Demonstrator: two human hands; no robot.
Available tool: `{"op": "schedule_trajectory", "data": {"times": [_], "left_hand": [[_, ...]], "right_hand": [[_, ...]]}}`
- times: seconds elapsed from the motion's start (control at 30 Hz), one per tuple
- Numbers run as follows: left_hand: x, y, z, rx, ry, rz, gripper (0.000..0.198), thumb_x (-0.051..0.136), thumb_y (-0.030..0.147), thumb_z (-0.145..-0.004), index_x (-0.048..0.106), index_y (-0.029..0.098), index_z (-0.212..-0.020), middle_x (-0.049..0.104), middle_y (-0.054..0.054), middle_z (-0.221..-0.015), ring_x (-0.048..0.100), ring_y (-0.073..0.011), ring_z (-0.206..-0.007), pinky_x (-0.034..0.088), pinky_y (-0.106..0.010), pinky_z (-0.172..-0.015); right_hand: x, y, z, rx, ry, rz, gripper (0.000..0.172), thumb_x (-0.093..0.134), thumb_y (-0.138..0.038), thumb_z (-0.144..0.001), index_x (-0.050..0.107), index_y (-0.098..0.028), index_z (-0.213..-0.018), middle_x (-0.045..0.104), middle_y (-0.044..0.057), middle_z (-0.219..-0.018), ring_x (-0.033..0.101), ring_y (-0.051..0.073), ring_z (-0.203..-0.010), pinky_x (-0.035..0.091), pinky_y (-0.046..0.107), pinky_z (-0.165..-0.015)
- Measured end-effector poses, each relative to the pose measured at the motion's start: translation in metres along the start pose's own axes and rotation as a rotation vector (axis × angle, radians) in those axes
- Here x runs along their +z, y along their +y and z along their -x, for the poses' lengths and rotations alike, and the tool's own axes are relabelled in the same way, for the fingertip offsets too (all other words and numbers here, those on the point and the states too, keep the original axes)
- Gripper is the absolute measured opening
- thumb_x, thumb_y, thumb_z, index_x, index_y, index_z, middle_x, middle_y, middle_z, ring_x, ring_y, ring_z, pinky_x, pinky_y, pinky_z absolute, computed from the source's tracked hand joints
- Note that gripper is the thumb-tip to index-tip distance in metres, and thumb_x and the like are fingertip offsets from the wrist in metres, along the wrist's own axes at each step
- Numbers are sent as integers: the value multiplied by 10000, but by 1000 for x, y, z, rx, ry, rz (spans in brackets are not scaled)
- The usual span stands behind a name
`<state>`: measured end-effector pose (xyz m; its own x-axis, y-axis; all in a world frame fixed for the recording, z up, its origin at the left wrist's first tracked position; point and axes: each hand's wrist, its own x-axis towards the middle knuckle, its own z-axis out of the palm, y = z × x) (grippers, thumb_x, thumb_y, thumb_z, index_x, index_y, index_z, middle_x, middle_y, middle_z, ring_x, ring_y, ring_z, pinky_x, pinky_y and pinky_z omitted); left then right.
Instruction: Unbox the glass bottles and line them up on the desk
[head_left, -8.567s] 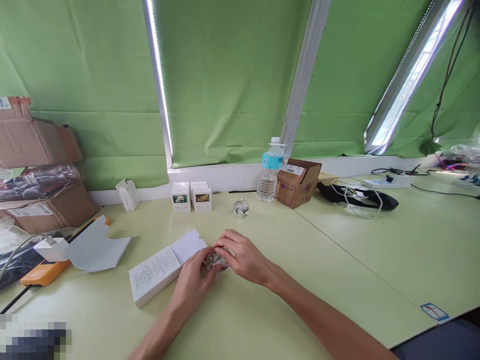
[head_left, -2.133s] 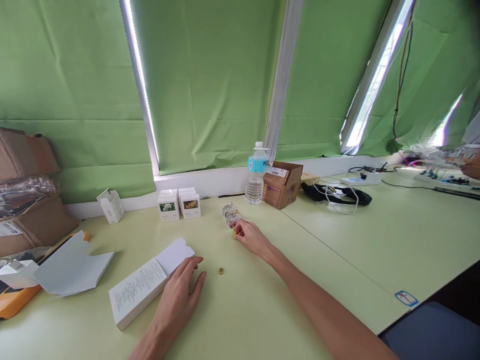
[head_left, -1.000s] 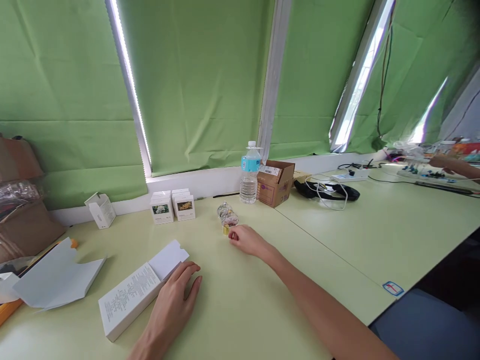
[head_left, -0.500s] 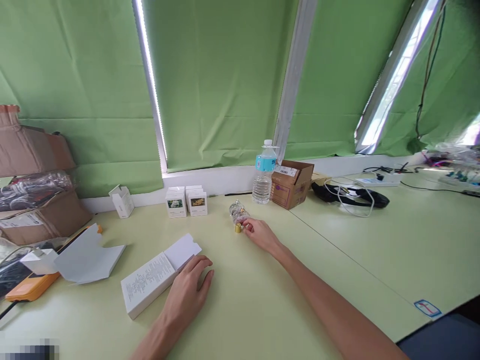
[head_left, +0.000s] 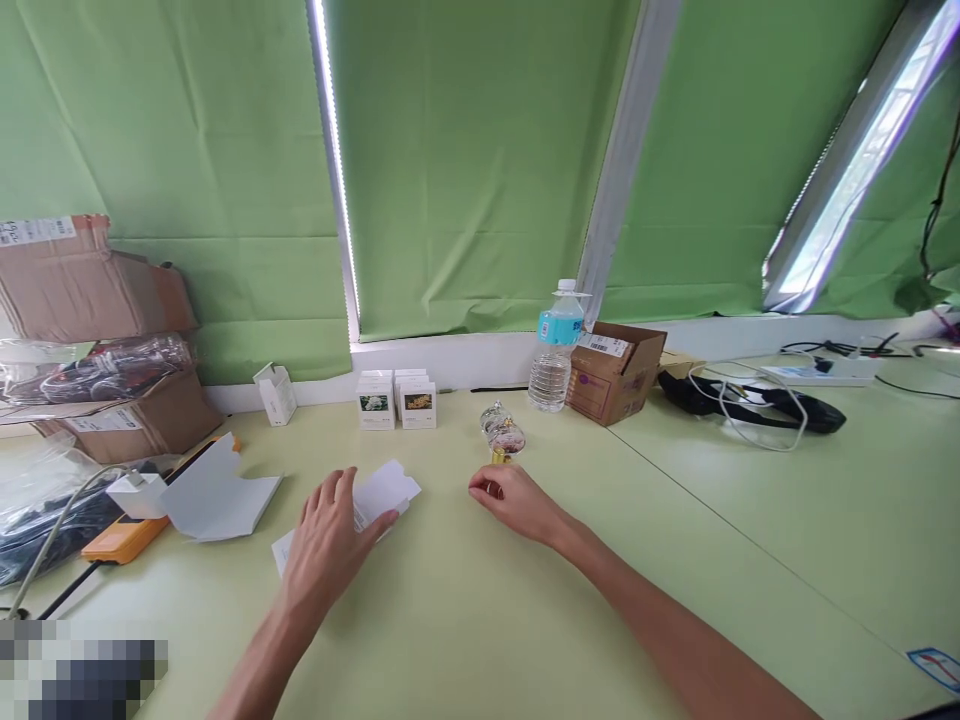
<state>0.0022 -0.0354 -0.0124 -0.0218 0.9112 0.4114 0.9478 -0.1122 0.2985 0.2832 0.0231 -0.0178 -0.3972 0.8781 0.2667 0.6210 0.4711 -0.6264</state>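
Observation:
My left hand [head_left: 328,535] is spread across a long white carton [head_left: 281,550], its thumb near the raised flap [head_left: 388,488] and its fingers along the far side. The hand covers most of the carton, and I cannot tell how firmly it touches. My right hand [head_left: 517,503] is low over the table with thumb and forefinger pinched together; anything between them is too small to make out. Just behind it is a gold cap [head_left: 498,456], beside small clear glass bottles or ornaments [head_left: 501,430] lying in a row.
Small white boxes [head_left: 395,405] with flower pictures stand at the back, near another white box [head_left: 276,393]. A water bottle [head_left: 555,350] stands by a brown carton [head_left: 615,375]. Cut white card [head_left: 221,495], an orange device [head_left: 124,540] and stacked cartons [head_left: 97,285] are left; cables [head_left: 750,400] lie right.
My right hand has drawn back toward me from the glass pieces and gold cap. My left hand has moved from the carton's near side up over it. The view has turned slightly left.

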Motion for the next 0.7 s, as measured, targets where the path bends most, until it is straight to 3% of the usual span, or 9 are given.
{"op": "schedule_trajectory", "data": {"times": [0.1, 0.17, 0.3, 0.47, 0.57, 0.7], "left_hand": [[3, -6, 1, -10, -188, -32, 681, 560, 512, -802, 398, 144, -1352, 562, -166, -1275, 532, -346, -1155, 400, -440, -922], [6, 0, 4, 26, -240, -3, 664, 568, 470, -809, 382, 162, -1367, 567, -156, -1277, 521, -332, -1179, 397, -418, -925], [11, 19, 10, 89, -244, 78, 676, 611, 440, -780, 383, 195, -1368, 552, -136, -1310, 501, -323, -1208, 389, -418, -944], [14, 29, 15, 113, -232, 121, 666, 625, 426, -764, 397, 221, -1355, 563, -117, -1295, 506, -319, -1198, 387, -422, -950], [15, 29, 16, 114, -225, 141, 697, 629, 455, -760, 376, 229, -1368, 564, -117, -1290, 504, -325, -1198, 393, -428, -944], [13, 29, 16, 93, -226, 128, 740, 647, 450, -755, 352, 208, -1389, 560, -121, -1289, 488, -331, -1212, 392, -439, -959]], "right_hand": [[7, -7, 4, 5, -57, -83, 188, 566, -314, -846, 692, -198, -924, 678, 41, -890, 604, 154, -692, 475, 260, -616], [9, -12, 5, 31, -119, -193, 261, 575, -354, -849, 677, -204, -1036, 666, 42, -906, 599, 143, -669, 488, 249, -588], [10, -22, 7, 118, -230, -508, 345, 612, -421, -834, 670, -201, -1094, 647, 38, -858, 575, 139, -686, 485, 238, -578], [8, -29, 9, 146, -293, -590, 351, 632, -465, -814, 734, -167, -971, 643, 38, -804, 539, 128, -657, 428, 226, -537], [4, -26, 6, 156, -242, -623, 364, 627, -480, -811, 755, -154, -908, 648, 42, -761, 527, 130, -639, 427, 241, -553], [-10, -12, 0, 194, 14, -795, 331, 682, -444, -770, 765, -131, -839, 652, 61, -728, 524, 138, -623, 436, 276, -594]]}}
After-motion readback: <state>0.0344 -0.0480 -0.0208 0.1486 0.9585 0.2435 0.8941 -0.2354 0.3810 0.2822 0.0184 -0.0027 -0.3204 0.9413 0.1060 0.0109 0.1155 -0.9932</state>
